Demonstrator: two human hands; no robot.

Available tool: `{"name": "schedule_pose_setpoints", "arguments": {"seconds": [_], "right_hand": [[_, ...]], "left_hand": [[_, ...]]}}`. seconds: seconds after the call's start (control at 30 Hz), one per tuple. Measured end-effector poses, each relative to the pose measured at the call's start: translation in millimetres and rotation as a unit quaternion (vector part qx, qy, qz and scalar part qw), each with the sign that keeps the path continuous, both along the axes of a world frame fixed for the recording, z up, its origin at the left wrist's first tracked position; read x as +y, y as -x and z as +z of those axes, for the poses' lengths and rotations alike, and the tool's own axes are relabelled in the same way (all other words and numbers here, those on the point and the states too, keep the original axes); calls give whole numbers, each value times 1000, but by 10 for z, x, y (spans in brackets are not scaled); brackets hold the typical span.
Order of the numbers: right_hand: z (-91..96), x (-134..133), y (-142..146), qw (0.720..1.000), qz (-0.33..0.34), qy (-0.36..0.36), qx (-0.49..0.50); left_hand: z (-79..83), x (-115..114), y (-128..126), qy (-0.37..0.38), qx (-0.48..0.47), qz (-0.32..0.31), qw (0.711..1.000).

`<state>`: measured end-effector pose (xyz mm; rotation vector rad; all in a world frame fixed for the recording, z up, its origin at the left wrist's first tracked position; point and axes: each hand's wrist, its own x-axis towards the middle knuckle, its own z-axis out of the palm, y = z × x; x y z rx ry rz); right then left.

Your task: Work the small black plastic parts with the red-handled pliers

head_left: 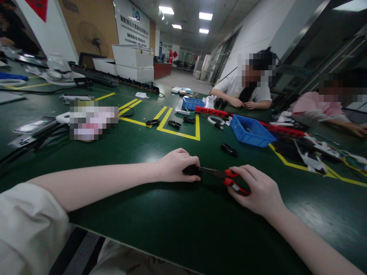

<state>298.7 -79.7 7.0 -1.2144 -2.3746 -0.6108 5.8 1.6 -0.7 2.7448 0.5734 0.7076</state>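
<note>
My left hand (181,165) is closed around a small black part (189,170), most of which my fingers and palm hide. My right hand (256,187) grips pliers (235,182) by their red handles. The long dark jaws point left and meet the black part at my left fingers; whether they are clamped on it I cannot tell. Beyond my hands a similar black piece (229,149) lies on the green table (177,225). Several more black pieces (174,124) lie farther off, by the yellow tape lines.
A blue bin (252,131) stands at the right, with a smaller blue bin (193,103) behind it. A red strip (213,111) runs between them. A white cable (215,121) lies nearby. Phones (36,125) and cables sit at the left. Two people sit across at the right.
</note>
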Motion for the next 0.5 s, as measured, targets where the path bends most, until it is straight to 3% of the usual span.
{"name": "schedule_pose_setpoints", "arguments": {"seconds": [0.5], "right_hand": [[-17,15,-18,1000,3,21,-1]], "left_hand": [[12,-7,12,18,-26,-6,999]]}}
